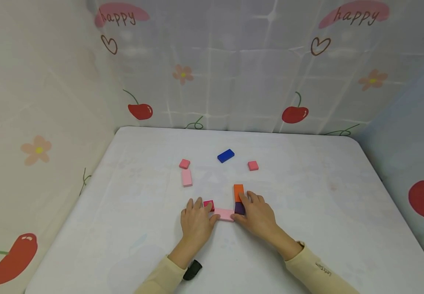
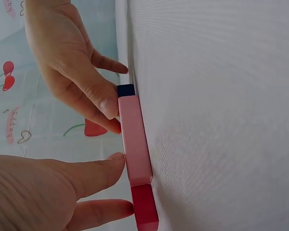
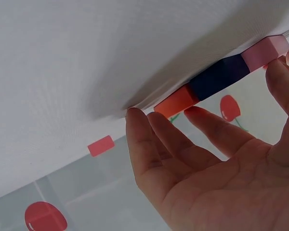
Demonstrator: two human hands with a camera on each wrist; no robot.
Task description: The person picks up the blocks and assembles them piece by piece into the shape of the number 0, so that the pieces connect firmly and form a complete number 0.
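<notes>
A pink oblong block (image 1: 225,214) lies on the white table between the two hands. A red block (image 1: 208,203) adjoins its left end, and a dark navy block (image 1: 239,208) stands at its right end with an orange block (image 1: 238,191) beyond. My left hand (image 1: 196,221) touches the pink block with its thumb and the red block (image 2: 145,207) with its index fingertip, fingers fairly straight. At the other end, my right hand (image 1: 260,216) rests its thumb at the pink block's corner and its index fingertip against the orange block (image 3: 176,102); its other fingers extend beside the row.
Farther back lie a blue block (image 1: 226,156), a small pink block (image 1: 253,165), and another small pink block (image 1: 184,163) by a light pink oblong block (image 1: 186,178). A black object (image 1: 193,270) shows beside the left sleeve. Printed curtains (image 1: 230,81) enclose the table.
</notes>
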